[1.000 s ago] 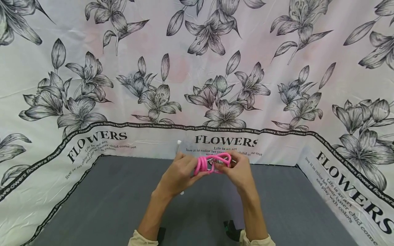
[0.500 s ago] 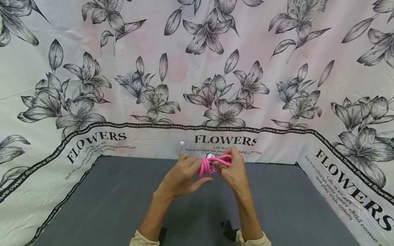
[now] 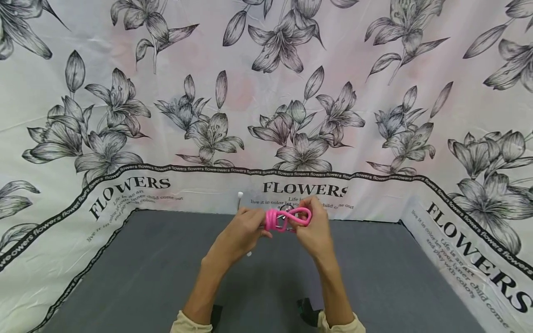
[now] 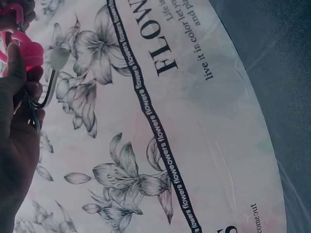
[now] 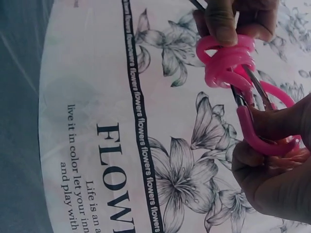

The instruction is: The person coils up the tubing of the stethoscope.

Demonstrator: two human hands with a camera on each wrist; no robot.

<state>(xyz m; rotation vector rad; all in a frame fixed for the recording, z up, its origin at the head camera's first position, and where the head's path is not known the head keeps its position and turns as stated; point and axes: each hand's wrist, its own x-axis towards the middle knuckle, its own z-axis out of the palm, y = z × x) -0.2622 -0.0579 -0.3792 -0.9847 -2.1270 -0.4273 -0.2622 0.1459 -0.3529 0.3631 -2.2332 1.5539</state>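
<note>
A stethoscope with pink tubing (image 3: pixel 272 220) is held up over the table, its tubing wound in several turns around its metal tubes. My left hand (image 3: pixel 237 231) grips the metal ear tubes by the coil. A white ear tip (image 4: pixel 59 58) on a curved metal tube sticks out past that hand in the left wrist view; another white tip (image 3: pixel 249 254) shows below it. My right hand (image 3: pixel 316 231) pinches the loop end of the tubing, thumb against the pink loop (image 5: pixel 248 128) in the right wrist view. The silver chestpiece (image 3: pixel 286 209) is partly hidden behind the tubing.
A grey table (image 3: pixel 166 273) lies beneath both hands. White cloth (image 3: pixel 208 194) with flower prints and lettering stands around its back and sides. Dark pieces (image 3: pixel 307 312) lie near the sleeves at the front.
The left thumb, stretched out half a second ago, has come back up under the coil. The right hand has shifted slightly, and its tubing loop has turned and rounded out.
</note>
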